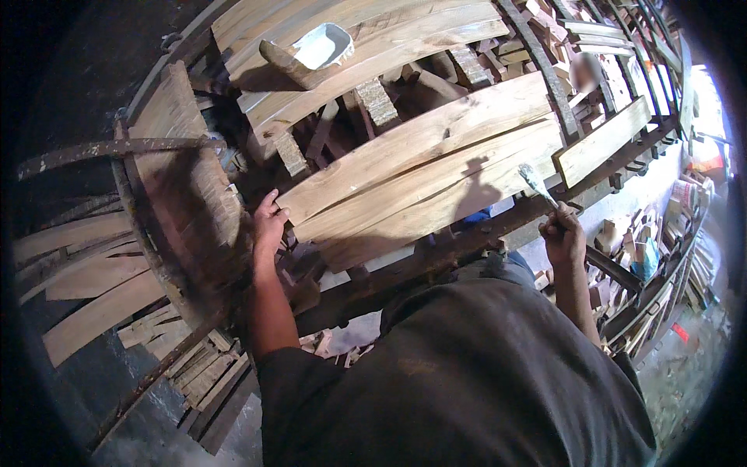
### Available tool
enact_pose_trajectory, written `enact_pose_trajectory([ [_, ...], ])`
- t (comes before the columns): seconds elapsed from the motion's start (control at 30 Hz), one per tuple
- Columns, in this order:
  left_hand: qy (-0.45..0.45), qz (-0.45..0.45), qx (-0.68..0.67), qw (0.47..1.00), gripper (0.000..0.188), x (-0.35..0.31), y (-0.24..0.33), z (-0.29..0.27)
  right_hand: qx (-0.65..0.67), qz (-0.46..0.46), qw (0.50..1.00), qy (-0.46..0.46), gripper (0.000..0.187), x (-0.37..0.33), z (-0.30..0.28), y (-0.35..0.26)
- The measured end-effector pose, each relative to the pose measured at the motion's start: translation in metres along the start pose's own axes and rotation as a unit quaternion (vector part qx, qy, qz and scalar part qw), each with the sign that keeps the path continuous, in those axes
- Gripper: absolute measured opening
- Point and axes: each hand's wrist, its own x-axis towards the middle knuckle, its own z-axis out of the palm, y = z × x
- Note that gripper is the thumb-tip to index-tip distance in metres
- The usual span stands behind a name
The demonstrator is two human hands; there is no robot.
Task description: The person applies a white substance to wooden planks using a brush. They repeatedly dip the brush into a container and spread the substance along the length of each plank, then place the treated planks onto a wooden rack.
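Note:
My right hand (564, 233) is closed around the handle of a brush (535, 180). Its bristles, coated in something whitish, point up and left over the right end of some wooden boards. My left hand (270, 223) grips the left end of the upper wooden board (420, 136), fingers at its corner. Against that board's lower side lie more pale boards (436, 194), crossed by the shadow of a hand and brush. Farther off, a cut-open white container (323, 47) with white residue rests beside a wood block (289, 66) on other boards.
A metal rail (467, 237) runs between me and the boards. Wide planks (366, 31) lie at the back, with wood blocks (377, 101) below. A short board (605, 142) sits at right. A curved metal bar (128, 146) juts in at left, above loose planks (101, 315).

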Motion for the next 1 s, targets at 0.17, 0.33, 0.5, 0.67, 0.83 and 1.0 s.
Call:
enact_pose_trajectory([
  [0.17,0.07,-0.03,-0.166,0.983,0.062,0.002,-0.012,0.011,0.127,0.065,0.989,0.039,0.007,-0.008,0.01,-0.007],
  [0.33,0.088,-0.018,-0.327,0.941,0.057,-0.018,-0.006,0.012,0.055,0.028,0.998,0.021,0.029,-0.011,0.026,-0.01],
  [0.5,0.131,0.004,-0.287,0.949,0.056,-0.059,0.001,0.019,0.125,0.05,0.98,-0.148,0.028,0.01,0.069,0.004],
  [0.67,0.218,0.068,-0.062,0.972,0.053,-0.137,0.051,0.045,0.217,0.13,0.956,-0.15,0.03,0.043,0.117,0.026],
  [0.83,0.123,0.156,0.207,0.958,0.052,-0.193,0.063,0.052,0.248,0.122,0.932,-0.236,0.028,0.077,0.13,0.042],
  [1.0,0.131,0.063,0.114,0.983,0.052,-0.208,0.053,0.062,0.296,0.128,0.922,-0.214,0.029,0.067,0.119,0.049],
])
